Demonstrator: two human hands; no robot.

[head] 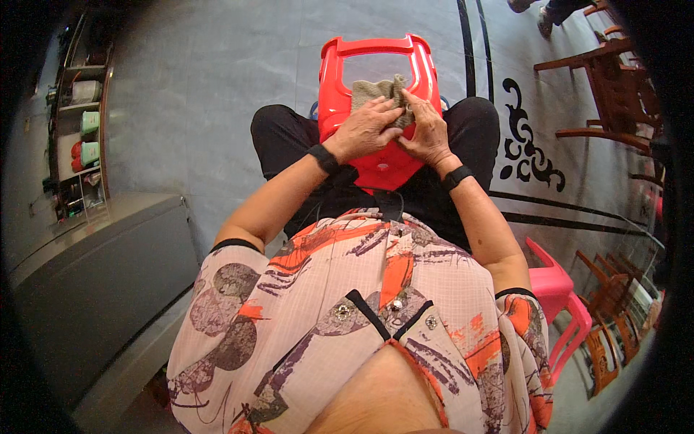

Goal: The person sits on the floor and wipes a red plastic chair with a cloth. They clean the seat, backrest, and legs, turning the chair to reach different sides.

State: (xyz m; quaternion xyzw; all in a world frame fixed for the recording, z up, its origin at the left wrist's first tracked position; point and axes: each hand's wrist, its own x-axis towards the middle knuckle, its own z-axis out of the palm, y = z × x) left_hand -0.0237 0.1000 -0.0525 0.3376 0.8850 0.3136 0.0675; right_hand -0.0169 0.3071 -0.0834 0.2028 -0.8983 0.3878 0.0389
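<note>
A red plastic stool (334, 100) is between my knees, its legs and open side facing away from me. A crumpled grey-brown cloth (373, 90) lies against the stool. My left hand (370, 126) rests over the cloth's near left part, with its fingers pressing on it. At the right edge, my right hand (426, 126) pinches a raised fold of the same cloth between thumb and fingers. The two thumbs are close together. Some of the cloth is hidden under my hands.
Shelves (81, 106) with tubs stand at the left, beyond a grey counter (119, 282). A pink plastic chair (550, 287) is close by my right elbow. Wooden chairs (612, 92) line the right side. Another person's foot (545, 23) shows at the top right.
</note>
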